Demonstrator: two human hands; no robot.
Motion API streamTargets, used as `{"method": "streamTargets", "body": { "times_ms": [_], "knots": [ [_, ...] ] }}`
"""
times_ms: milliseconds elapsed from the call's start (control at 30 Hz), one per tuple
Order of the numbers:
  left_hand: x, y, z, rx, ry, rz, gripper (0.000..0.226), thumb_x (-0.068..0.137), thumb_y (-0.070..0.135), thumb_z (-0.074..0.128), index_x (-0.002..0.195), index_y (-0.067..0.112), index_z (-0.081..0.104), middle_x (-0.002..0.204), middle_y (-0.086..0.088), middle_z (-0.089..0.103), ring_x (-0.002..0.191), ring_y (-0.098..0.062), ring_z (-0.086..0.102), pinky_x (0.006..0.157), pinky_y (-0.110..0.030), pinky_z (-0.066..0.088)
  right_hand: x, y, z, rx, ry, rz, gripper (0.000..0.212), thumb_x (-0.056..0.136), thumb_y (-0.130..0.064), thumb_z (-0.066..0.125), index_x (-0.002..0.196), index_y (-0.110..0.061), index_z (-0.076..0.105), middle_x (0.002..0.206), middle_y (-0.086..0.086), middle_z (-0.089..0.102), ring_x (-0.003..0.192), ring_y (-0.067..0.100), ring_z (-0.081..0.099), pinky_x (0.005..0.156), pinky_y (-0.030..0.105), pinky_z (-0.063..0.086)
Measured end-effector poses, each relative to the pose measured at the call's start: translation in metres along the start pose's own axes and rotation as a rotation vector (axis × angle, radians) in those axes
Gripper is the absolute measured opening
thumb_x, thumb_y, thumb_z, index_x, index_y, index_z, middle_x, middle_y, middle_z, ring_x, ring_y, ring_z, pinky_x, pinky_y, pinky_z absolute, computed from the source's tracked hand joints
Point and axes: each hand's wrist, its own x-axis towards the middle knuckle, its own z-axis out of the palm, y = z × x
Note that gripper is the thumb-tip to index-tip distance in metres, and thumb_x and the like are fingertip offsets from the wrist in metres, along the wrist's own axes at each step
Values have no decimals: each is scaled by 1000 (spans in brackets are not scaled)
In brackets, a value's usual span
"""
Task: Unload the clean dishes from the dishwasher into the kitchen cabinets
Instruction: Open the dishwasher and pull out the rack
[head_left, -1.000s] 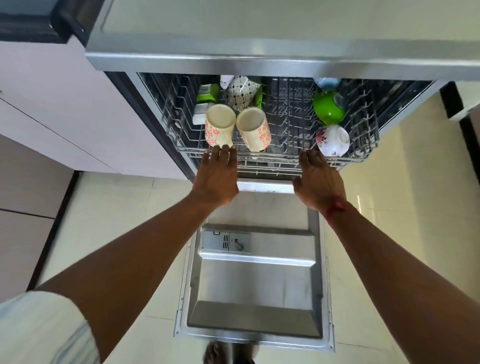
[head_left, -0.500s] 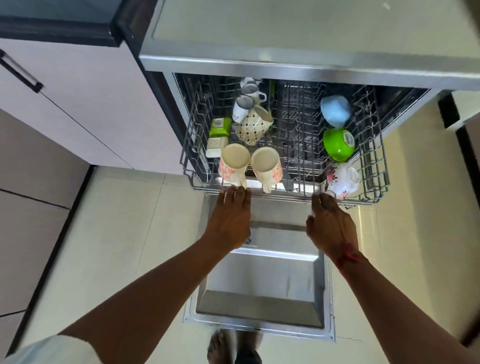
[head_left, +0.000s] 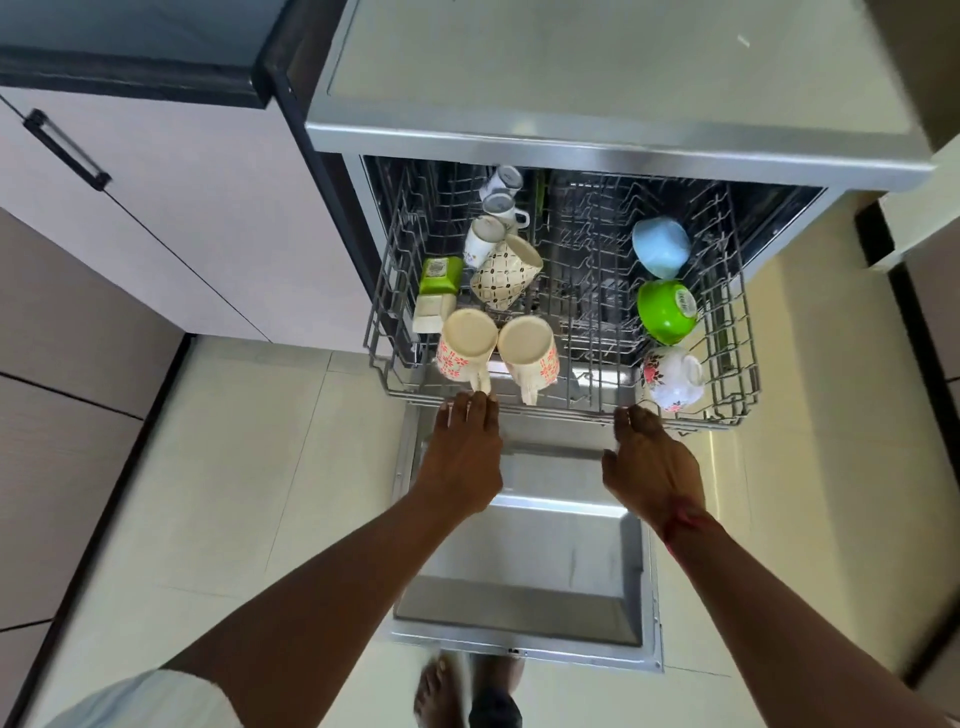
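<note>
Upper rack (head_left: 561, 410): drawn further out over the open door (head_left: 545, 561) than a second ago.
Contents, none removed: floral mugs (head_left: 467, 343) front left; blue bowl (head_left: 661, 247), green bowl (head_left: 666, 312) and floral cup (head_left: 672, 376) on the right.
Left grip (head_left: 462, 452), right grip (head_left: 649, 462): fingertips on the front rail. We cannot tell whether they hook it.
We judge the dishes now reachable.

Coated wire rack (head_left: 736, 332), brushed steel door (head_left: 545, 561), glossy floral mug (head_left: 466, 344), shiny green bowl (head_left: 661, 312)
</note>
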Motion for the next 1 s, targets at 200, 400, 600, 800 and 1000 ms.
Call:
{"method": "streamTargets", "body": {
  "times_ms": [200,400,600,800,1000],
  "knots": [
    [-24,11,9,-17,-35,23,77,88,21,48,152,-1,11,157,-23,19,144,-41,19,118,-53,17,-23,9,12,18,15,3,61,88,-28,55,145,-11,42,149,6,42,136,23,43,93,36,49],
    [-37,8,-7,-77,-163,50,83,92,26,53,154,4,2,162,-19,4,149,-39,3,120,-55,9,-37,8,7,27,-134,2,74,93,-33,50,154,-11,15,162,7,16,149,22,16,107,38,41],
    [-27,-22,-53,-73,-265,150,80,97,34,45,155,16,-6,162,-11,-13,150,-33,-9,120,-54,6,-34,-7,-31,-18,-105,-74,78,97,-40,41,155,-12,-2,163,6,-7,151,22,-5,118,46,23],
    [-21,-49,-133,-8,12,121,75,99,46,34,154,15,-6,162,-13,-13,149,-34,-9,120,-56,6,-14,-46,-107,-36,172,-201,77,98,-54,21,152,-10,-12,160,9,-20,148,26,-16,118,54,8],
    [-36,-95,-260,12,374,65,69,99,50,17,154,14,-6,162,-12,-12,150,-32,-9,120,-55,7,12,-116,-242,-67,419,-381,73,98,-50,20,154,-8,0,162,11,-9,150,28,-4,117,58,15]
  ]
}}
